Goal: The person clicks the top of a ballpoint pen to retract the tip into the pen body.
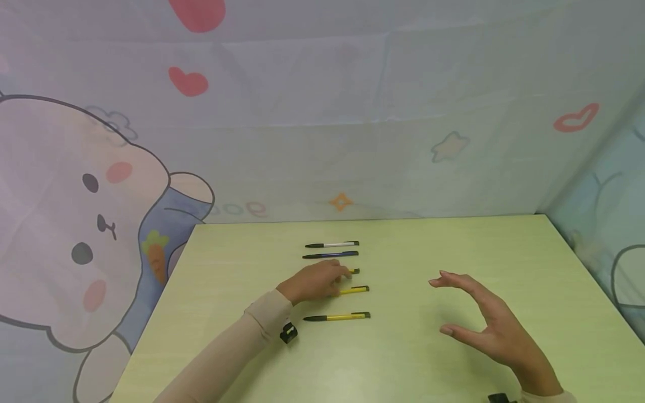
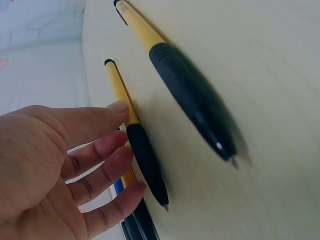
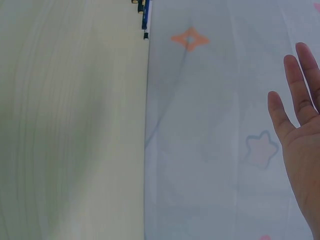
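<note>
Yellow middle pen lies on the table between two other yellow pens; blue pen and white pen farther back. Left hand at the middle pen, thumb and fingers loosely apart, cannot tell whether touching. Right hand well apart from the pens, thumb and fingers spread

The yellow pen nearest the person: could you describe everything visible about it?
The yellow pen has a glossy, plastic-looking yellow barrel, a black clip and a thick black grip, ridged where it meets the yellow. A small, metallic-looking writing tip sticks out. It lies on the pale tabletop, clip end to the right and tip left in the head view. Nothing but the tabletop visibly touches it.
</note>
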`<state>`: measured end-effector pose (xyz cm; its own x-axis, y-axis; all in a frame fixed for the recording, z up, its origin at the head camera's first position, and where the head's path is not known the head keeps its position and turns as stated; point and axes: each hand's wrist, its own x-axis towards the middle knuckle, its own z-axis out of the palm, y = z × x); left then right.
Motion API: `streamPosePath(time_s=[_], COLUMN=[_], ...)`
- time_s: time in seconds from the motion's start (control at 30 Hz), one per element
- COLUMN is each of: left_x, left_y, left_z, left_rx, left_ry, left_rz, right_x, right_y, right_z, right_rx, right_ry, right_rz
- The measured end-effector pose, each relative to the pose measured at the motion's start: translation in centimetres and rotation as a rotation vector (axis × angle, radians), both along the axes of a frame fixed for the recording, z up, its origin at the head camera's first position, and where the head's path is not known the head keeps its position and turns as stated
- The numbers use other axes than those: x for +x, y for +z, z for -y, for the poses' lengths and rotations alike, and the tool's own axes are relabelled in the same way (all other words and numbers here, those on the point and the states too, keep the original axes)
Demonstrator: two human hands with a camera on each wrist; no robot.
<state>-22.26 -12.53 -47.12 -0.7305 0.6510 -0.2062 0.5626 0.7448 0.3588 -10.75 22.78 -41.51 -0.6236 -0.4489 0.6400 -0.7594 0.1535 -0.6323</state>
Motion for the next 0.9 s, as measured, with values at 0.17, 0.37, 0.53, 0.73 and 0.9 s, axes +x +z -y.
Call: streamPosePath(time_s=[0.17, 0.37, 0.53, 0.73, 0.9], left_x=[0.2, 0.3, 0.4, 0.5, 0.7], left_y=[0.1, -0.1, -0.3, -0.4, -0.2], left_z=[-0.1, -0.2, -0.2, -0.3, -0.4], left_rx=[0.005, 0.012, 0.022, 0.015, 0.013], left_ry=[-0.022, -0.029, -0.030, -0.031, -0.030], left_rz=[-0.003, 0.000, 0.007, -0.014, -0.011], right_x=[0.0, 0.1, -0.4, -1.3, -1.2], right_y=[0.0, 0.3, -0.4, -1.8, -1.8], right_z=[0.0, 0.2, 0.0, -0.6, -0.6], right_rx=[0.007, 0.022, 0.018, 0.025, 0.031], right_ry=[0.001, -0.014, 0.003, 0.015, 0.005], right_rz=[0.000, 0.024, 0.016, 0.009, 0.023])
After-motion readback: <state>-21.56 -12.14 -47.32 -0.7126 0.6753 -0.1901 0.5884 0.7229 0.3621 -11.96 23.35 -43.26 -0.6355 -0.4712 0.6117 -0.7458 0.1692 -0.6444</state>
